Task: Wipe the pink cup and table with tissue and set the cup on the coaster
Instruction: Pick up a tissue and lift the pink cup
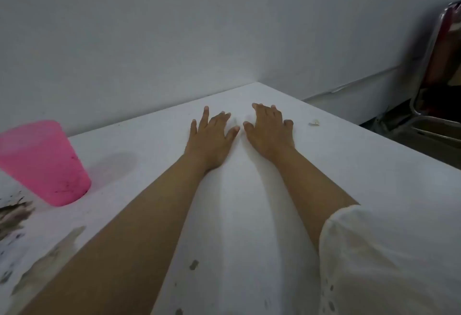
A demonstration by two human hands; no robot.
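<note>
Both hands idle, nothing held. Palm down on the white tabletop (349, 165), the left hand (212, 137), fingers straight and spread. Just beside it the right hand (268, 132), likewise flat and released, thumbs nearly meeting. On the right forearm, a white eyelet-cloth sleeve (386, 264).

Well to the left of the left hand and nearer the body, the pink tapered plastic cup (42, 162), standing on the table, apart from both hands. Narrow end down on the surface, wide end up. Long axis roughly vertical, though leaning toward the upper left in this wide view, probably a lens effect. Opening itself not visible from this angle. Dark smudges on the lower wall.

Likely light, thin-walled and a little springy. Smooth, perhaps slick if damp. Not fragile, but easy to tip or skid under a wiping push. Best taken round the mid-wall with fingers and thumb of the left hand, above the smudges, firmly enough to stop it turning yet without squashing.

Left of the left forearm and beside the cup's base, brown-grey dirt smears (15, 214) on the table. Just right of the right hand, a small pale scrap (314, 122). No tissue or coaster in view. Far beyond the right hand, off the table, a chrome-framed chair (439, 77).
</note>
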